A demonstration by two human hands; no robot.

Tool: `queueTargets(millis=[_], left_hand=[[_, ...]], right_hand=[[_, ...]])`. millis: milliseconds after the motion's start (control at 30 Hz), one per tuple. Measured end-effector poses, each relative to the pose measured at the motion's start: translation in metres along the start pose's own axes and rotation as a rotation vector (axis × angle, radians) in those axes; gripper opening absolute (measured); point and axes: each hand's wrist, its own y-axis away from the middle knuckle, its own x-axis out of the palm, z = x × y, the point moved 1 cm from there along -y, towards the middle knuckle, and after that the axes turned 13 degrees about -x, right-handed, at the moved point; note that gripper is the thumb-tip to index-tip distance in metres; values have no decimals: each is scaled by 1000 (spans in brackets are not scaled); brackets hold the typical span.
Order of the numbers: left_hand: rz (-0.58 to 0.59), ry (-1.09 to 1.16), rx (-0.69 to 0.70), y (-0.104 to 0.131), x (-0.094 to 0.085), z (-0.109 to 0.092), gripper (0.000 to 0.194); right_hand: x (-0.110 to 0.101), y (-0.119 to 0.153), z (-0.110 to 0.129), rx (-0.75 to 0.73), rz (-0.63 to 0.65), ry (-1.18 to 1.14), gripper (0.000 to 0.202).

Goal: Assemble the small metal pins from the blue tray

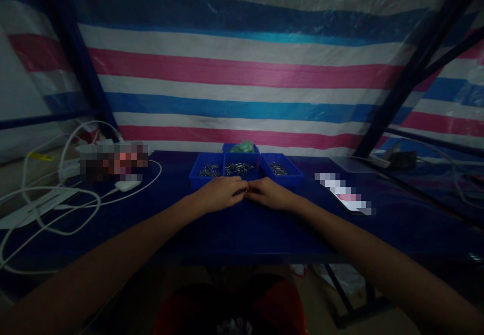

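My left hand [221,194] and my right hand [270,194] meet over the dark blue table, fingertips together. The fingers of both are closed on something too small to make out. Just beyond them, a left blue bin [193,174], a middle blue bin [254,170] and a right blue bin [291,175] hold small metal pieces. Behind the middle one, another blue bin [227,147] has pale green packets [242,147] in it.
White cables [94,204] and a white adapter [128,184] lie on the left of the table [242,239]. A partly blurred phone-like object [353,205] lies at the right. Blue metal posts frame a striped plastic sheet [242,73] behind.
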Motion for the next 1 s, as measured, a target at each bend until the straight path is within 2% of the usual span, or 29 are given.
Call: queueTargets(millis=[100, 333, 633, 1000], left_hand=[[8, 8, 6, 1, 0, 0, 12], [60, -86, -79, 1, 1, 1, 11], [65, -71, -24, 0, 1, 2, 14], [78, -58, -127, -2, -2, 7, 13]], right_hand=[[-1, 0, 1, 3, 5, -19, 16], [-7, 1, -1, 39, -8, -42, 16], [-8, 1, 0, 67, 24, -134, 15], [-13, 3, -5, 74, 8, -28, 12]])
